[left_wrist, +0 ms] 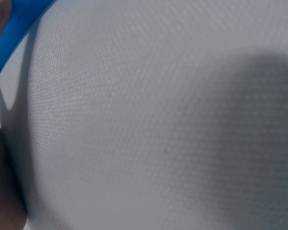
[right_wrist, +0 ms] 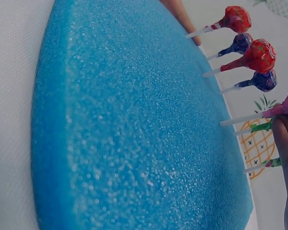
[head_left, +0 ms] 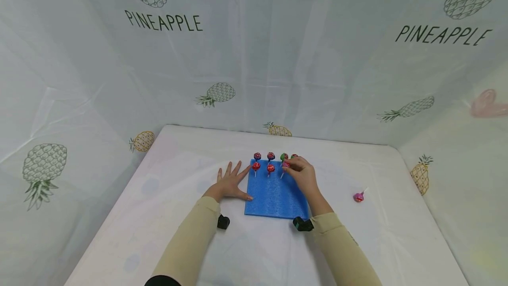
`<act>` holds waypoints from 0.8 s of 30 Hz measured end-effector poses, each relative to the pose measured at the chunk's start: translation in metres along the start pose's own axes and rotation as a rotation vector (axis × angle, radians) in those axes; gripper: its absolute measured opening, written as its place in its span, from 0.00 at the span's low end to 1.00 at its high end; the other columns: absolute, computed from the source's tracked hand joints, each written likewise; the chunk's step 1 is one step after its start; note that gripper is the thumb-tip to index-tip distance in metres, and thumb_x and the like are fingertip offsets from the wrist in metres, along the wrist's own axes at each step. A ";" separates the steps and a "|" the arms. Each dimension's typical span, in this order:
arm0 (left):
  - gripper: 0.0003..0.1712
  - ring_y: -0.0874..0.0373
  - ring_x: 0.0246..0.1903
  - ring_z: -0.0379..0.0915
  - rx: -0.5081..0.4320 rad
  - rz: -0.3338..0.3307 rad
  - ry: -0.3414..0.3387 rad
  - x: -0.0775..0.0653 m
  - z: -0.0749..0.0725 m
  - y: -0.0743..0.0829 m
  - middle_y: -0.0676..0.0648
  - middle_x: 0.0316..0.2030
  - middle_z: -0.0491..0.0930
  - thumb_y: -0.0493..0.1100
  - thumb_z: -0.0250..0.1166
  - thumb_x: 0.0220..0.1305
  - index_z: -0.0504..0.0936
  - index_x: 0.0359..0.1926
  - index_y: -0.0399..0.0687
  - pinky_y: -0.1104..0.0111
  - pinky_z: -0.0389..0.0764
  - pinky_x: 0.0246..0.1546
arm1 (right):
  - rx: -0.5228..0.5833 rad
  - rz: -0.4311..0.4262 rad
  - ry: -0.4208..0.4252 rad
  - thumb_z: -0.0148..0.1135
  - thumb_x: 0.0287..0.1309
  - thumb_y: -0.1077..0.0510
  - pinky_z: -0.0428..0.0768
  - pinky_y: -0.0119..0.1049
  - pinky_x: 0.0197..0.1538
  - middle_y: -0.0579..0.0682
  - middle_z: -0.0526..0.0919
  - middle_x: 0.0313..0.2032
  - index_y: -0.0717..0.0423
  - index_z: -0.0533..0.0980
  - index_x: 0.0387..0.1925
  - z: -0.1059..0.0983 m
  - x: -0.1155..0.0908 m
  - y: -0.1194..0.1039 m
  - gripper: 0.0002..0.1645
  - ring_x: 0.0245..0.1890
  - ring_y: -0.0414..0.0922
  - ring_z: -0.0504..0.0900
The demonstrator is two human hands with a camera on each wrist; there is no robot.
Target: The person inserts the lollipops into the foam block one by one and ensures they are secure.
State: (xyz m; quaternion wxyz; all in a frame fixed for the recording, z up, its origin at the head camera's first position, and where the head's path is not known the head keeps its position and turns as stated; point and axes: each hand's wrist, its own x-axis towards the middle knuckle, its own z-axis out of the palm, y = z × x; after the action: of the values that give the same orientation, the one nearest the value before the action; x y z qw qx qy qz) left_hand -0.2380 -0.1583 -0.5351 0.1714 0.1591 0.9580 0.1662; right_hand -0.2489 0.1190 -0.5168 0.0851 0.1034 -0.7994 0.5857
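Observation:
A blue foam board (head_left: 274,200) lies on the table with lollipops standing in it by their sticks. My right hand (head_left: 304,176) pinches a pink lollipop (right_wrist: 273,111) by its wrapped head, the tip of its white stick right at the foam surface. Beside it in the same row stand two red lollipops (head_left: 270,168). Behind them, the back row has two dark purple lollipops (head_left: 257,156) and two green ones (head_left: 283,156), partly hidden by the right hand. With fingers spread, my left hand (head_left: 231,185) rests at the board's left side, fingertips and thumb at its edge.
Another pink lollipop (head_left: 359,197) lies on the white-covered table (head_left: 337,242), right of the board. A pale curtain (head_left: 278,56) with pineapple prints rises behind the table's far edge. Dark wrist cameras (head_left: 303,224) sit near both sleeves.

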 end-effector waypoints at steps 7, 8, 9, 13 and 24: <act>0.68 0.38 0.73 0.18 0.000 0.001 0.000 0.001 0.002 -0.001 0.44 0.77 0.32 0.74 0.70 0.43 0.42 0.78 0.67 0.36 0.27 0.64 | 0.005 0.011 -0.017 0.69 0.55 0.67 0.78 0.23 0.42 0.59 0.81 0.44 0.66 0.82 0.47 0.000 -0.002 -0.003 0.16 0.44 0.53 0.81; 0.68 0.38 0.73 0.18 0.001 0.000 0.001 0.001 0.002 -0.001 0.44 0.77 0.32 0.75 0.70 0.43 0.42 0.78 0.67 0.36 0.27 0.64 | 0.004 0.021 -0.020 0.70 0.55 0.65 0.78 0.24 0.43 0.58 0.81 0.44 0.64 0.83 0.47 0.000 -0.002 -0.002 0.16 0.43 0.51 0.82; 0.68 0.38 0.73 0.18 0.000 -0.002 0.000 0.000 0.002 -0.001 0.44 0.77 0.32 0.74 0.70 0.43 0.42 0.78 0.67 0.36 0.27 0.64 | 0.008 0.030 -0.023 0.71 0.55 0.63 0.78 0.25 0.43 0.56 0.81 0.44 0.62 0.83 0.47 0.000 -0.002 -0.001 0.16 0.44 0.50 0.82; 0.68 0.38 0.73 0.18 0.001 -0.006 0.000 -0.001 0.001 0.000 0.44 0.77 0.33 0.75 0.70 0.43 0.42 0.78 0.67 0.36 0.27 0.64 | 0.017 0.065 -0.025 0.72 0.55 0.57 0.80 0.30 0.45 0.53 0.82 0.46 0.58 0.84 0.47 0.002 -0.003 0.004 0.17 0.44 0.47 0.82; 0.68 0.40 0.72 0.15 -0.011 -0.008 -0.014 0.005 0.006 -0.004 0.45 0.77 0.30 0.75 0.70 0.43 0.40 0.78 0.68 0.37 0.24 0.64 | 0.050 0.128 -0.071 0.67 0.60 0.51 0.79 0.43 0.51 0.55 0.83 0.45 0.59 0.80 0.48 0.003 -0.003 0.005 0.19 0.45 0.48 0.82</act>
State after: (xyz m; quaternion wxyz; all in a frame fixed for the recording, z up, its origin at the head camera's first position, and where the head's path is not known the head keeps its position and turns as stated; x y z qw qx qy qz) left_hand -0.2413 -0.1587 -0.5429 0.1797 0.1553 0.9565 0.1695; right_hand -0.2474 0.1181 -0.5231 0.0163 0.0749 -0.7920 0.6057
